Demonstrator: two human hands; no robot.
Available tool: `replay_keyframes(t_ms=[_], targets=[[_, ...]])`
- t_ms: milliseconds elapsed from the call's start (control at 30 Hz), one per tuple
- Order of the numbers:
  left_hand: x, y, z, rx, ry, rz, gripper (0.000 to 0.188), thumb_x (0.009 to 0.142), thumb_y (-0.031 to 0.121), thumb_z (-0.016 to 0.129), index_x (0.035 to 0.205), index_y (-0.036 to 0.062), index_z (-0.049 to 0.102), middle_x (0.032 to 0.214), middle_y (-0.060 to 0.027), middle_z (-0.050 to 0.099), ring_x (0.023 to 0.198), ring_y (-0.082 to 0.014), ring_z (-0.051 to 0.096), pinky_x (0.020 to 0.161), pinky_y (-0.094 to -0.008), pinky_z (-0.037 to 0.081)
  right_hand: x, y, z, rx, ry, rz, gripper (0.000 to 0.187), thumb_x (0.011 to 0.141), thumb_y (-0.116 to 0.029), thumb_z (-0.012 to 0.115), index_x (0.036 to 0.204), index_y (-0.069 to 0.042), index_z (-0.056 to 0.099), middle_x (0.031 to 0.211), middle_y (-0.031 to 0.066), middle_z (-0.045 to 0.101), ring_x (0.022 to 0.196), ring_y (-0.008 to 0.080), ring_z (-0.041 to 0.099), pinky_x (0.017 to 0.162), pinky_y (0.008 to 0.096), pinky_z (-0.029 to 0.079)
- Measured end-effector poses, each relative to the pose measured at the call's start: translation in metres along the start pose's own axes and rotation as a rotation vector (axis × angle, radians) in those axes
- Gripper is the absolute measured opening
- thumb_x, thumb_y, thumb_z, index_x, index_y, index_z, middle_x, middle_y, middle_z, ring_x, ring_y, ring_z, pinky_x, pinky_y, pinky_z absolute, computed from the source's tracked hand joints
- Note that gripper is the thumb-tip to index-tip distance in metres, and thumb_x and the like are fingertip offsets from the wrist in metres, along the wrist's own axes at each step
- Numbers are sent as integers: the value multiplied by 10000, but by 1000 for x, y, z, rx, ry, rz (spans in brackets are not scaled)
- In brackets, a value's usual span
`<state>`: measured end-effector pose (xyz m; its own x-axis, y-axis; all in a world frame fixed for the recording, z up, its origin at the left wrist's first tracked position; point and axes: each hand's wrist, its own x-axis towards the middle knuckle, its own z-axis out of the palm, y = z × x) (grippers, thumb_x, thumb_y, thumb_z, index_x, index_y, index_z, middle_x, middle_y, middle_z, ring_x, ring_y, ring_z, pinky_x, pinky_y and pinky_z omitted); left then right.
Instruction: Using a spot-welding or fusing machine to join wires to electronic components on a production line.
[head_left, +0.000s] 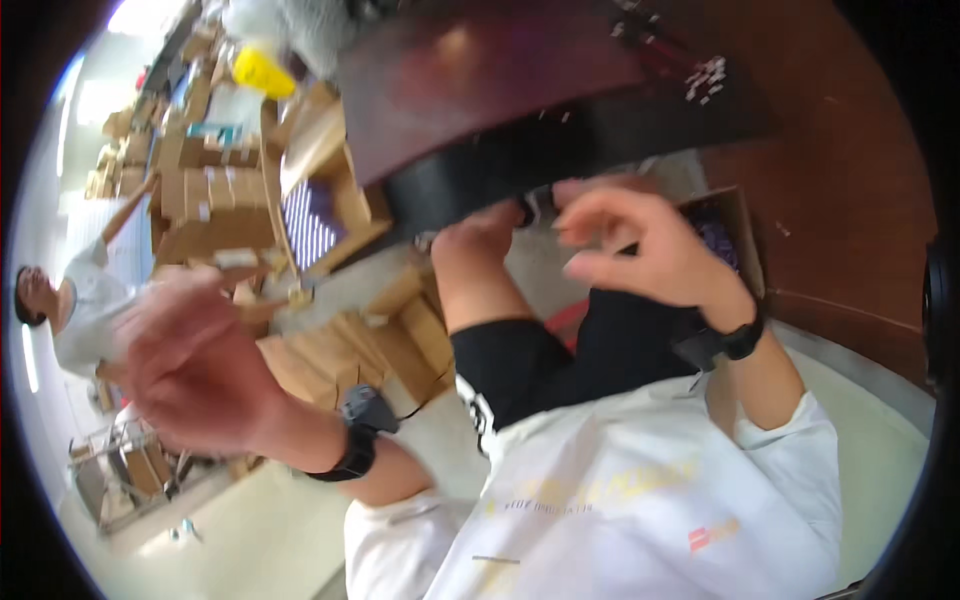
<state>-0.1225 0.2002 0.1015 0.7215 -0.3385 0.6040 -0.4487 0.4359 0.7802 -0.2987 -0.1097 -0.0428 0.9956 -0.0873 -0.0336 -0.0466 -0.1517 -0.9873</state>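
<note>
My left hand [195, 370] is raised on the left, out in front of the cardboard boxes. It is smeared by motion, so its fingers cannot be made out. My right hand [645, 245] hangs above my lap, just short of the dark table's edge. Its thumb and curved fingers stand apart with nothing visible between them. Each wrist wears a black band. The dark table [560, 140] carries a reddish glossy surface [450, 90]. A cluster of small white pieces [706, 80] lies at its right end, and a few more are scattered along the edge.
An open cardboard box [370, 205] with purple-and-white striped contents [310, 225] stands left of the table. Another box [745, 225] sits beside my right hand. Open cartons [400, 330] lie on the floor. A person [90, 310] in a light shirt reaches toward stacked boxes at far left.
</note>
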Motion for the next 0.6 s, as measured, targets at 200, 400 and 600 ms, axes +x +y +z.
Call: replay_keyframes(t_ms=[200, 400, 600], targets=[[40, 4, 100, -136, 131, 45, 421, 930, 423, 473, 908, 32, 629, 899, -154, 574, 1084, -367, 518, 1080, -522, 299, 13, -23, 132, 506, -444, -217, 767, 743, -209, 936, 1377, -18, 549, 1226, 81, 672, 1104, 153, 643, 927, 320, 518], [29, -20, 65, -300, -163, -69, 368, 988, 321, 436, 965, 36, 668, 819, -46, 513, 867, -225, 454, 854, -415, 339, 14, -25, 149, 520, -405, -204, 564, 806, -131, 886, 1280, -9, 607, 996, 46, 733, 906, 117, 688, 822, 270, 542], [19, -52, 80, 168, 11, 91, 278, 959, 202, 523, 1008, -23, 678, 857, -89, 599, 755, -194, 518, 714, -330, 415, 14, -13, 147, 565, -397, -127, 518, 824, -98, 866, 1267, -10, 615, 1022, 38, 715, 934, 88, 659, 849, 263, 535]])
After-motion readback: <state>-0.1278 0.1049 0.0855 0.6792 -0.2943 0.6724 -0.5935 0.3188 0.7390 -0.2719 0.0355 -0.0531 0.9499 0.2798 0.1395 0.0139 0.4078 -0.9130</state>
